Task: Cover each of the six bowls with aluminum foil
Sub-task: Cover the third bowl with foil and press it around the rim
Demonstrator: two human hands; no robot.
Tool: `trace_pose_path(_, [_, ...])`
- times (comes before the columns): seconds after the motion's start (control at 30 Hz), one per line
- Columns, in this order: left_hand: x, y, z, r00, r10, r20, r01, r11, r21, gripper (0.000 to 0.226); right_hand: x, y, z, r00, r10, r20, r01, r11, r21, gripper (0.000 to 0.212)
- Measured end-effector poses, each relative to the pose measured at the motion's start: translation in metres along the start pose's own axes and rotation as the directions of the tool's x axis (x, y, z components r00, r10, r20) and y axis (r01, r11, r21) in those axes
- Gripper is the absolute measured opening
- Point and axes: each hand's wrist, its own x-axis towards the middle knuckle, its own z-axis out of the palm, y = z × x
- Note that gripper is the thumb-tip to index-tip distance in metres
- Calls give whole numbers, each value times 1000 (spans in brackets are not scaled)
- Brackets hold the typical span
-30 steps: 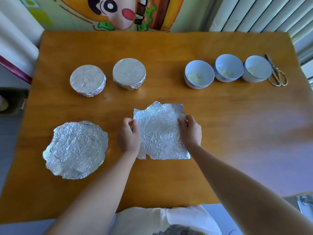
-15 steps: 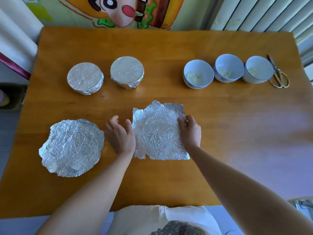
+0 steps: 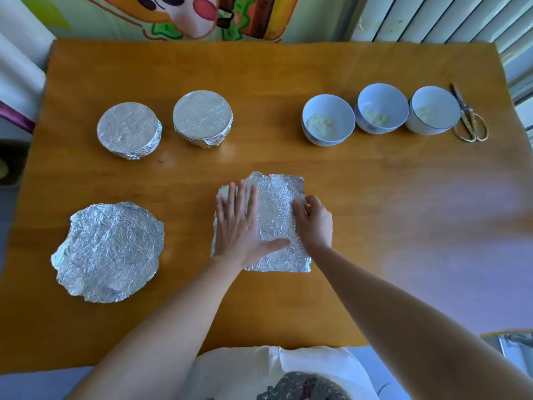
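On the bench (image 3: 389, 226), the left hand (image 3: 239, 229) has released the foil (image 3: 278, 209) at 6 o'clock and now presses it flat, fingers (image 3: 241, 194) straight, while the right hand (image 3: 315, 223) pinches its edge, likely smoothing it for the open bowls (image 3: 382, 108) at 1 o'clock.

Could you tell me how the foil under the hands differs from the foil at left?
The centre foil is roughly rectangular, the left foil rounded. The left hand presses the centre foil, the right hand pinches its edge; the left foil lies untouched. Both are crinkled.

Home (cartoon mural (image 3: 199, 15), wooden table (image 3: 375, 226))
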Motion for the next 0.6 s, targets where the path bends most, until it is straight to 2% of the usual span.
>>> trace_pose_path(0.2, [-4, -4, -3, 999, 17, -46, -18, 999, -41, 149, 2, -2, 1, 1000, 31, 5, -31, 998, 61, 28])
trace_pose_path(0.4, [-10, -9, -9, 980, 85, -179, -91, 996, -24, 120, 2, -9, 4, 1000, -17, -11, 17, 998, 65, 25])
trace_pose_path(0.5, [-3, 2, -13, 977, 148, -154, -147, 989, 15, 116, 2, -9, 9, 1000, -20, -16, 21, 998, 59, 24])
trace_pose_path(0.6, [0, 8, -8, 992, 92, -86, -88, 995, 52, 122, 4, -7, 9, 1000, -7, -14, 8, 999, 46, 24])
